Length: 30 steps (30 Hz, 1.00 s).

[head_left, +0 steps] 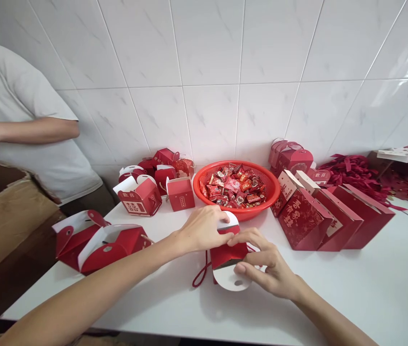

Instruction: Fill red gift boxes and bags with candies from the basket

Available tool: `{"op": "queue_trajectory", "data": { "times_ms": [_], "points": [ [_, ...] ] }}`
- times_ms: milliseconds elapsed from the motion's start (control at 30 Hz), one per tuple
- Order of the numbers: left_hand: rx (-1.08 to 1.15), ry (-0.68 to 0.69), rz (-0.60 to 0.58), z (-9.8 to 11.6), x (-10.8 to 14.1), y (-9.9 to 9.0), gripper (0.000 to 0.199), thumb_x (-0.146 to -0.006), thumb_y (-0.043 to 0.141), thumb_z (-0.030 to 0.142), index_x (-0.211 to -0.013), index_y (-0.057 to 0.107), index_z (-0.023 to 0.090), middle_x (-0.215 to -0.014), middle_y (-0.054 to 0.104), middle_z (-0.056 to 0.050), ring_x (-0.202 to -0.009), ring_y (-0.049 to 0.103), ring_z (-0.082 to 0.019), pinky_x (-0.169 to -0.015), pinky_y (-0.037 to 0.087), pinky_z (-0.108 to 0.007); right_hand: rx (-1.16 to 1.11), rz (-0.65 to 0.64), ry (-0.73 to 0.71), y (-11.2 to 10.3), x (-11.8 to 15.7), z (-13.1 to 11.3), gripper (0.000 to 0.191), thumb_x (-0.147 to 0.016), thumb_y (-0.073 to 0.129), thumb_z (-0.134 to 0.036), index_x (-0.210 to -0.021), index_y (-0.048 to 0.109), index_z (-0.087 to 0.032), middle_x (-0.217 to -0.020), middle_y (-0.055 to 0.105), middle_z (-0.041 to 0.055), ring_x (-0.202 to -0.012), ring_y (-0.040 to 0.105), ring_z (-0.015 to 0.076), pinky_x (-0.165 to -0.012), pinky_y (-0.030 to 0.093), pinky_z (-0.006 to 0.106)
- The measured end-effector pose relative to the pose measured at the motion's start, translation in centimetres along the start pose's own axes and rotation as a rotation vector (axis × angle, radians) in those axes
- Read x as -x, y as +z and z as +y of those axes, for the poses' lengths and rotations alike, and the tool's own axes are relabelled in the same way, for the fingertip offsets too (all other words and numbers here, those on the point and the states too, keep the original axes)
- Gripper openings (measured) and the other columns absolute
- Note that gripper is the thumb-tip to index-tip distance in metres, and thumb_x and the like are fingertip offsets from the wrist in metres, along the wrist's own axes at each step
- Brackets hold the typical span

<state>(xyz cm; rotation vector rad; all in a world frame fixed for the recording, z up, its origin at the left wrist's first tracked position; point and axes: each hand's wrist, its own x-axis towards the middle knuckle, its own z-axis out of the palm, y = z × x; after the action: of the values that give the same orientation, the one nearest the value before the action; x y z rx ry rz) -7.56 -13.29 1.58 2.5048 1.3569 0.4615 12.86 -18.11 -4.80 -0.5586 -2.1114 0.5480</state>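
Note:
A small red gift box (222,257) with white inner flaps stands near the front of the white table, its rounded flaps spread outward and a dark red cord loop (201,275) hanging at its left. My left hand (206,228) grips the box at the far flap, fingers bent over its edge. From the right, my right hand (267,262) holds the box, with its thumb on the near white flap and its fingers at the top edge. What lies inside the box is hidden by my fingers.
A red plastic basket (198,191) of wrapped candies stands behind my hands. Several red boxes (141,197) are at the left, two open boxes (113,247) nearer. Red cartons (303,221) lean at the right, before dark red ribbons (350,173). A person (27,115) stands at far left beside cardboard (5,230).

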Motion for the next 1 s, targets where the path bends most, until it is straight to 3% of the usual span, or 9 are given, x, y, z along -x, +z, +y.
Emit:
{"op": "queue_trajectory", "data": {
  "times_ms": [133, 300, 400, 533, 600, 667, 767, 833, 1000],
  "points": [
    [0.155, 0.013, -0.159, -1.1, -0.3, -1.4, 0.021, -0.077, 0.059, 0.026, -0.088, 0.076, 0.019, -0.083, 0.068, -0.004, -0.073, 0.059, -0.019, -0.062, 0.04, -0.026, 0.092, -0.075, 0.018, 0.3, 0.1, 0.5, 0.019, -0.095, 0.06, -0.03, -0.1, 0.078, -0.026, -0.127, 0.062, 0.0106, -0.115, 0.058, 0.0256, -0.099, 0.05, 0.044],
    [0.499, -0.03, -0.453, -4.3, -0.7, -2.8, 0.052, -0.07, 0.062, 0.02, -0.121, 0.071, 0.019, -0.084, 0.07, -0.001, -0.068, 0.057, -0.015, -0.059, 0.04, -0.024, 0.264, -0.199, -0.035, 0.3, -0.2, 0.3, 0.032, -0.094, 0.054, -0.021, -0.118, 0.073, -0.029, -0.146, 0.049, 0.0116, -0.131, 0.048, 0.029, -0.105, 0.045, 0.048],
    [0.614, -0.052, -0.486, -5.5, -0.1, -2.8, 0.068, -0.063, 0.063, 0.014, -0.131, 0.065, 0.022, -0.101, 0.071, -0.003, -0.075, 0.06, -0.016, -0.061, 0.043, -0.023, 0.386, -0.189, -0.093, 0.4, -0.4, -0.1, 0.033, -0.093, 0.052, -0.02, -0.12, 0.07, -0.026, -0.145, 0.05, 0.0138, -0.132, 0.048, 0.0302, -0.105, 0.045, 0.049],
    [0.697, -0.103, -0.477, -5.9, 1.1, -2.5, 0.075, -0.061, 0.061, 0.009, -0.134, 0.059, 0.024, -0.122, 0.065, -0.005, -0.088, 0.063, -0.019, -0.069, 0.047, -0.024, 0.514, -0.1, -0.057, 0.7, 0.0, -0.1, 0.033, -0.095, 0.054, -0.029, -0.126, 0.058, -0.019, -0.143, 0.054, 0.0203, -0.121, 0.058, 0.0314, -0.096, 0.051, 0.047],
    [0.74, -0.133, -0.501, -6.1, 1.4, -2.3, 0.071, -0.061, 0.063, 0.009, -0.13, 0.058, 0.024, -0.126, 0.062, -0.006, -0.093, 0.063, -0.02, -0.073, 0.05, -0.026, 0.507, -0.021, 0.013, 0.8, 0.5, 0.3, 0.042, -0.093, 0.059, -0.037, -0.13, 0.05, -0.018, -0.14, 0.056, 0.0222, -0.119, 0.06, 0.0321, -0.093, 0.053, 0.046],
    [0.777, -0.171, -0.518, -6.5, 1.5, -2.1, 0.064, -0.062, 0.07, 0.013, -0.124, 0.056, 0.023, -0.123, 0.061, -0.006, -0.096, 0.063, -0.021, -0.075, 0.051, -0.028, 0.447, 0.042, 0.173, 0.8, 0.9, 0.8, 0.054, -0.088, 0.065, -0.046, -0.131, 0.045, -0.018, -0.131, 0.062, 0.021, -0.112, 0.065, 0.032, -0.087, 0.056, 0.044],
    [0.837, -0.217, -0.57, -7.2, 1.6, -1.8, 0.061, -0.064, 0.081, 0.022, -0.117, 0.052, 0.022, -0.112, 0.063, -0.005, -0.098, 0.064, -0.023, -0.078, 0.051, -0.03, 0.284, 0.038, 0.511, 0.4, 0.9, 1.4, 0.065, -0.08, 0.069, -0.056, -0.129, 0.043, -0.021, -0.106, 0.07, 0.012, -0.087, 0.07, 0.0273, -0.074, 0.057, 0.04],
    [0.87, -0.225, -0.598, -7.4, 1.6, -1.7, 0.061, -0.066, 0.083, 0.028, -0.116, 0.049, 0.022, -0.11, 0.064, -0.005, -0.1, 0.064, -0.024, -0.08, 0.05, -0.032, 0.166, 0.009, 0.655, 0.2, 0.7, 1.5, 0.067, -0.08, 0.067, -0.059, -0.129, 0.041, -0.023, -0.094, 0.069, 0.0062, -0.076, 0.068, 0.0239, -0.07, 0.055, 0.038],
    [0.908, -0.174, -0.62, -7.2, 1.7, -1.6, 0.06, -0.07, 0.085, 0.033, -0.116, 0.048, 0.023, -0.104, 0.064, -0.003, -0.098, 0.064, -0.022, -0.081, 0.05, -0.033, 0.029, 0.017, 0.746, 0.3, 0.7, 1.3, 0.068, -0.077, 0.068, -0.061, -0.127, 0.041, -0.024, -0.082, 0.064, 0.0007, -0.07, 0.061, 0.0207, -0.068, 0.051, 0.035]
  ]
}}
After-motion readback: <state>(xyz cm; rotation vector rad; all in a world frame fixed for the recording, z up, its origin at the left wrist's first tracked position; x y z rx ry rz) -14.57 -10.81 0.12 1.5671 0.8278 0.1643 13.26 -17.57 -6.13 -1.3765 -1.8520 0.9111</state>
